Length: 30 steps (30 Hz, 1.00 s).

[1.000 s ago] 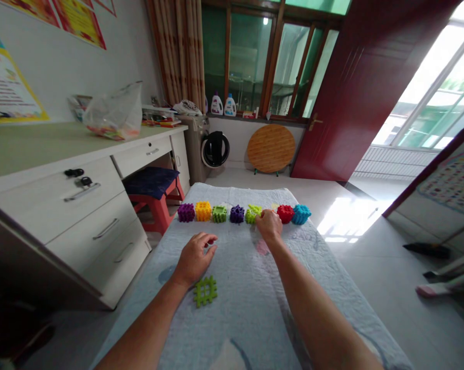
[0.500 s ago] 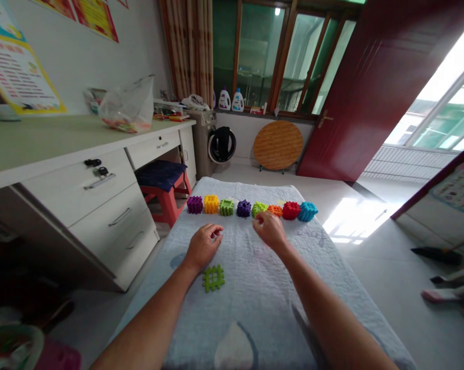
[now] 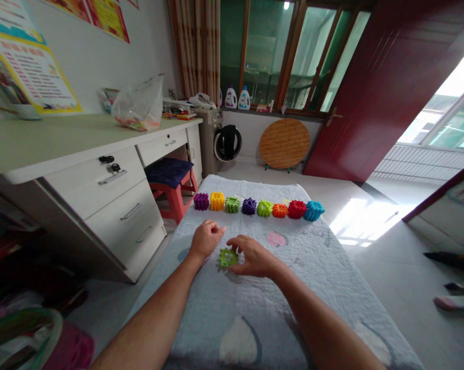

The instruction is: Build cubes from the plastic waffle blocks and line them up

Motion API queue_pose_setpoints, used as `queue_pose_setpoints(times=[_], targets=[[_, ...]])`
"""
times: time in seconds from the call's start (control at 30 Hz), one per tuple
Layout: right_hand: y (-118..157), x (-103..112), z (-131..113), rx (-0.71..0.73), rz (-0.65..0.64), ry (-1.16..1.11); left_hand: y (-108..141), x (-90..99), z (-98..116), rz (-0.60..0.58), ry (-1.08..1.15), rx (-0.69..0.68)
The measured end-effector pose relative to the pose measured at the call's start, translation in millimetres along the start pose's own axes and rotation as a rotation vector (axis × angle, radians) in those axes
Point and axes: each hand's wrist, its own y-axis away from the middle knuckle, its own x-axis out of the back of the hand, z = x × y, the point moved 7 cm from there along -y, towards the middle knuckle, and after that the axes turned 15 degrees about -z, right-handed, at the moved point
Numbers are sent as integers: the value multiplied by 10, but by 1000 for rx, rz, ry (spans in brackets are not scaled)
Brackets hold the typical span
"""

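A flat, light green lattice piece is at the middle of the cloth-covered surface. The thumb and fingers of my right hand are around its right part, gripping it. Just up and to the left, my left hand is closed with curled fingers, and nothing shows in it. Farther off stands a row of notched blocks: purple, yellow, green, dark purple, lime, orange, red and blue.
The pale blue patterned cloth covers the work surface. To the left are a white desk and a red stool. A round wooden board leans beyond the far edge. At lower left sits a pink bin.
My right hand has come back from the row of blocks and taken hold of the green lattice piece. That piece has shifted away from me and slightly right. The view has turned a little left.
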Motion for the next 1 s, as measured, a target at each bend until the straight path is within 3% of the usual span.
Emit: queue_pose_setpoints(times=[0.17,0.33,0.57,0.67,0.8,0.9,1.0], targets=[[88,149,405,-158,43,-227,-18,-19,-117,36,166,51],[130,228,602,-304,143,-64,-32,-66,-156,11,179,36],[71,33,508,-291,144,99,-31,-70,-146,14,158,19],[23,-15,434,-251,177,66,-29,-64,-142,14,154,18],[58,149,412,-223,354,-18,-32,-62,-137,5,159,21],[147,293,418,-280,495,139,-35,-69,-132,0,171,21],[115,212,476,-320,324,235,-36,-80,-125,0,177,6]])
